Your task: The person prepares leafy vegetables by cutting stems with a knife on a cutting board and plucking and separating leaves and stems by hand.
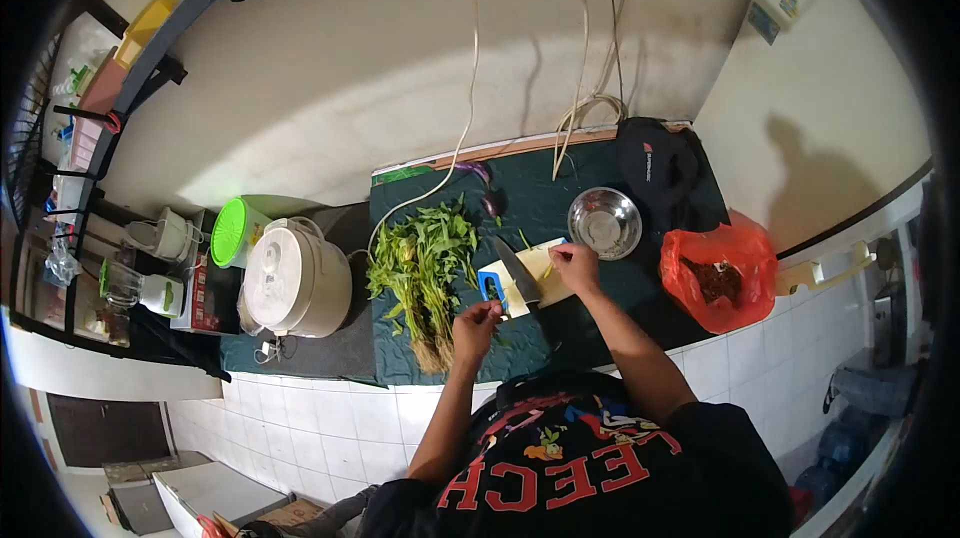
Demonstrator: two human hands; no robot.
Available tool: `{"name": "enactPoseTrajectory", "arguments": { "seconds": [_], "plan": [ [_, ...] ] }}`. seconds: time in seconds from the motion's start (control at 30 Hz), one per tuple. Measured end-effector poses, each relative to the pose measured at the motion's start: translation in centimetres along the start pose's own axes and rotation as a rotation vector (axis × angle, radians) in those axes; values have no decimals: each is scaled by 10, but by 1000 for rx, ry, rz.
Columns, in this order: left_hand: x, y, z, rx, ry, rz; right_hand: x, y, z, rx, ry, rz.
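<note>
A pale cutting board [553,290] with a blue handle end lies on the dark green cloth, and a knife [516,268] rests across it. My left hand [477,326] is closed at the board's lower left corner; what its fingers hold is too small to make out. Over the board's right part, my right hand [576,266] has its fingers pinched together, with any held item hidden. Left of the board lies a large bunch of leafy greens [423,273] with roots. A shiny metal bowl [604,223] stands to the upper right, and a purple eggplant [492,204] lies above the board.
An orange-red plastic bag [718,278] with brown contents sits at the right. Behind it lies a black cap or bag [655,163]. A white rice cooker [298,278] and a green-lidded container [236,233] stand at the left. White cables hang from the wall sockets.
</note>
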State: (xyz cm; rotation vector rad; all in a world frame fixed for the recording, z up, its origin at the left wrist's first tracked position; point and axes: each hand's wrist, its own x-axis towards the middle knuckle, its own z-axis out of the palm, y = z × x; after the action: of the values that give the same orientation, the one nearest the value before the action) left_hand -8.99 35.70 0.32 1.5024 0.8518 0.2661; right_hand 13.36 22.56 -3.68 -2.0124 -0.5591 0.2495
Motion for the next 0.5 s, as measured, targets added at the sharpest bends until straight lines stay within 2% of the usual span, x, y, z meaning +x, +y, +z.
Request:
{"name": "enactPoseTrajectory", "arguments": {
  "seconds": [0.1,0.13,0.17,0.27,0.3,0.37,0.43,0.5],
  "plan": [
    [-2,3,0,-54,-30,-18,27,-10,8,29,10,-8],
    [-1,2,0,-85,-41,-34,36,-12,9,-7,-100,54],
    [-1,1,0,-116,-52,-52,42,-13,14,-5,-105,57],
    [1,9,3,-289,-36,-106,38,-5,41,-352,23,-393],
    [1,12,3,-288,-34,-107,26,-19,39,-351,21,-393],
    [3,17,4,-294,-3,-120,2,-52,26,-41,-302,-286],
    [11,7,5,-304,-5,-146,-25,-52,28,270,-600,0],
    [13,-3,5,-305,-13,-180,-47,-57,25,309,-614,29]
  ]
}}
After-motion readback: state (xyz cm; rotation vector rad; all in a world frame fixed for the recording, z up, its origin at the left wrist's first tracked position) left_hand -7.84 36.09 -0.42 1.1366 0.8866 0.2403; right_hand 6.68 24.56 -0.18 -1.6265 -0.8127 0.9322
